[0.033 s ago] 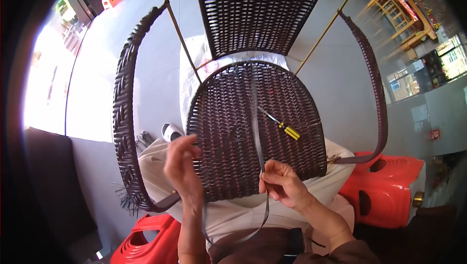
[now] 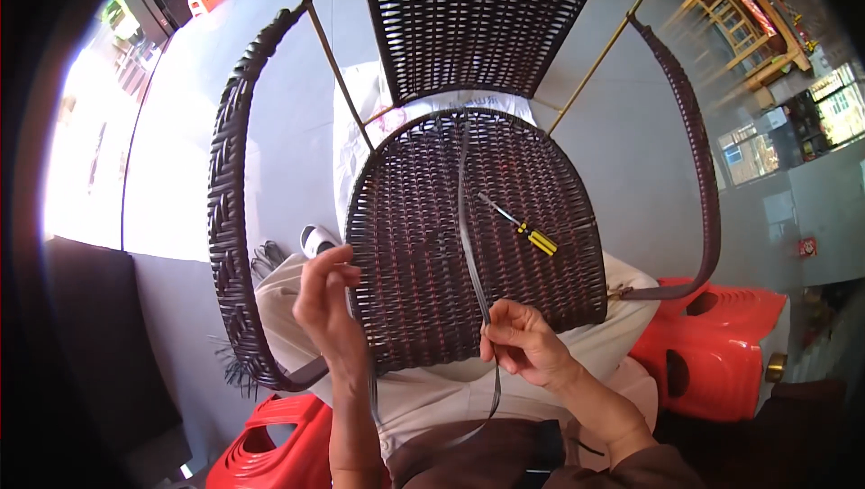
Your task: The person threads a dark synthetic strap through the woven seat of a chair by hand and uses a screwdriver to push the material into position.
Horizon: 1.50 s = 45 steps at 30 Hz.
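Observation:
A dark brown woven chair seat (image 2: 414, 228) lies over my beige-trousered lap, with its woven back (image 2: 478, 12) beyond. A long flat grey strip (image 2: 469, 246) runs down the seat, pinched in my right hand (image 2: 527, 345) near the front edge, then loops below. My left hand (image 2: 329, 309) hovers by the seat's left side, fingers loosely bent and apart, nothing visible between them; the loop disappears beside that wrist. A yellow-and-black screwdriver (image 2: 539, 238) rests on the seat, right of the strip.
Woven armrests (image 2: 230, 183) on brass-coloured rods (image 2: 329, 57) flank the seat. Red plastic stools (image 2: 721, 345) stand either side of me. A white sack (image 2: 356, 142) and a sandal (image 2: 317, 241) are on the floor. Wooden furniture (image 2: 739, 12) stands at back right.
My left hand has shifted a little leftward and upward. The upper run of the grey strip has swung slightly left. My right hand keeps its pinch.

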Each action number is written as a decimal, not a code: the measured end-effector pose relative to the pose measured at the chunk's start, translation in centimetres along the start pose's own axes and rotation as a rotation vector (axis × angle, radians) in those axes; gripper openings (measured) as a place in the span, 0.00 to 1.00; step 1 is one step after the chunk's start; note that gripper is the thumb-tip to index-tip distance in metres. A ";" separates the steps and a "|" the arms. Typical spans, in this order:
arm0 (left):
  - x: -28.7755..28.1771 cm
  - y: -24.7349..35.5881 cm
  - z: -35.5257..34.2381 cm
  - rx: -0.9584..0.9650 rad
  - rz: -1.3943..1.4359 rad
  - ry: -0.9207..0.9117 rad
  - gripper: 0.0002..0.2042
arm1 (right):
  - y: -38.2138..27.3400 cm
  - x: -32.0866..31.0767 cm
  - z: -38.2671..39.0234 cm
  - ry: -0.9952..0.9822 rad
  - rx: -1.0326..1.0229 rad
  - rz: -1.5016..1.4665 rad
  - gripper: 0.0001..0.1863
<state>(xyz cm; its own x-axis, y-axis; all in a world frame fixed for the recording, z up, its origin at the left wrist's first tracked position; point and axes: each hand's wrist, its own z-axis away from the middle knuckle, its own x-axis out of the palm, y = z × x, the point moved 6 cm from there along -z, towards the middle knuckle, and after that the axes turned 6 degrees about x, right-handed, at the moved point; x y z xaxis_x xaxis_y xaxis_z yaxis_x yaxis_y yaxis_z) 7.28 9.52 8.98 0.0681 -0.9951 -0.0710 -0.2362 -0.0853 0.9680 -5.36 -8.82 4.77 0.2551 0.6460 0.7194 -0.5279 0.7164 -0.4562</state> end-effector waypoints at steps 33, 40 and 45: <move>8.9 -3.7 -6.3 -0.543 0.641 -0.419 0.15 | 9.3 -4.7 0.0 0.156 0.068 0.606 0.07; 8.3 -0.5 -3.7 -0.538 0.559 -0.444 0.15 | -5.7 -0.4 -0.9 0.468 -0.704 1.368 0.09; 8.5 -0.3 -1.9 -0.590 0.582 -0.423 0.15 | -7.7 2.8 -7.3 0.384 -1.155 1.586 0.15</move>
<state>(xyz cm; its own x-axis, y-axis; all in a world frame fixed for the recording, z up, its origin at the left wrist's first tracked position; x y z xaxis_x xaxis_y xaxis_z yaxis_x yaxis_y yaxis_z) 9.78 1.17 8.55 -0.2927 -0.8182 0.4949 0.4169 0.3567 0.8361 5.39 -10.62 6.48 0.3833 0.6582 -0.6479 0.2188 -0.7462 -0.6287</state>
